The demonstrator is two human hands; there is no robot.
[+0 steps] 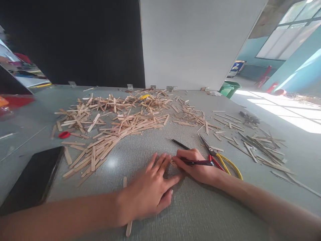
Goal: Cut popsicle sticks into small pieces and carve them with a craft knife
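Here, left hand [150, 190] spread, right hand [197, 172] gripping red-and-black tool [202, 163], long axis crosswise, free end rightward.

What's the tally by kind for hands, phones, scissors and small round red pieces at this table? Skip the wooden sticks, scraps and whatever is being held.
Hands: 2 (left hand, right hand)
Phone: 1
Scissors: 1
Small round red piece: 1
Total: 5
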